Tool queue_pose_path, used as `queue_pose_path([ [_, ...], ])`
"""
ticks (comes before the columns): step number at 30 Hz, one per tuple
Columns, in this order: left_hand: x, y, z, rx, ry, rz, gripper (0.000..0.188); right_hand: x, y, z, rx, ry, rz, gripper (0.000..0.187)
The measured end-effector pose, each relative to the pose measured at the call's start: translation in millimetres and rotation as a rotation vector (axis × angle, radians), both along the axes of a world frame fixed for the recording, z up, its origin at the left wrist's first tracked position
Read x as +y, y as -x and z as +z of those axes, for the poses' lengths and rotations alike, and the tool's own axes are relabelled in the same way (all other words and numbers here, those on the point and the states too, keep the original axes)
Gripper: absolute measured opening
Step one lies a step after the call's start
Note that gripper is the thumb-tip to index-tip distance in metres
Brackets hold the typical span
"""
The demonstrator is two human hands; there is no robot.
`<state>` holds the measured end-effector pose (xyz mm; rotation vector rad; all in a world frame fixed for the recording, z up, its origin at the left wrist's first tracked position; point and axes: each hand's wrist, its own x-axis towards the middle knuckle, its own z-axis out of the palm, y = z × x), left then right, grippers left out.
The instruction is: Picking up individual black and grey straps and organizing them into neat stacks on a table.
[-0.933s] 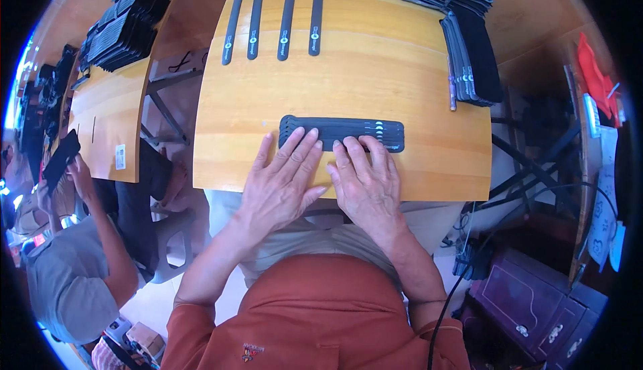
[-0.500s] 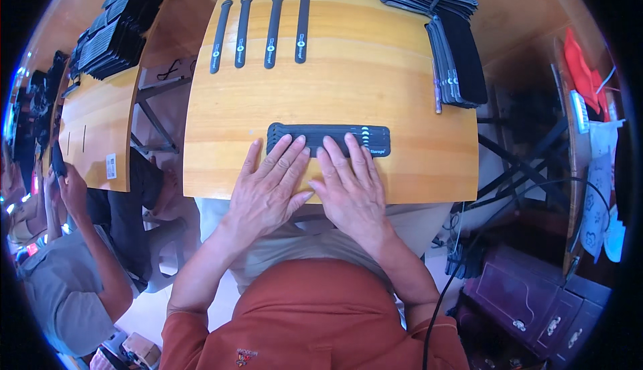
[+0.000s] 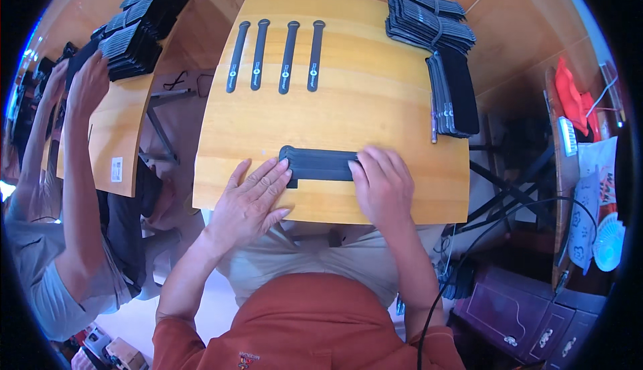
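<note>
A stack of flat black straps (image 3: 323,165) lies crosswise near the front edge of the wooden table, its strips slightly fanned. My left hand (image 3: 248,197) rests flat at the left end, fingers stretched out and fingertips on the straps. At the other end my right hand (image 3: 387,186) has its fingers bent and its thumb against the near side, gripping the stack. That right end is hidden under the fingers. Farther back, several single dark straps (image 3: 289,58) with rounded heads and a small light print lie side by side, touched by neither hand.
Bundled black straps (image 3: 429,21) are piled at the back right of the table (image 3: 375,115), with a fanned stack (image 3: 455,95) and a pen (image 3: 433,125) nearer. To the left, a co-worker's hands (image 3: 90,82) reach toward black bundles (image 3: 130,48) on another table.
My right hand has slid right to the end of the stack and bent its fingers; my left has moved to its left end. The co-worker's arms have reached farther forward. The view has shifted slightly.
</note>
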<state>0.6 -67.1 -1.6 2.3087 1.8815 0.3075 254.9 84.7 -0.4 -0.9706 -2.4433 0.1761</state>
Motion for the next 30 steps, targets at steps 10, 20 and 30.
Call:
queue_pose_path([
  [10, -4, -2, 2, -0.167, -0.017, 0.048, 0.070, 94, 118, -16, -0.063, 0.028, 0.089, 0.034],
  [20, 1, 2, -1, -0.180, 0.013, 0.062, 0.070, 105, 89, -18, -0.283, -0.206, 0.094, 0.013],
  [30, 2, 0, 2, -0.222, -0.019, 0.075, 0.064, 91, 14, 28, 0.204, -0.248, 0.061, 0.022],
])
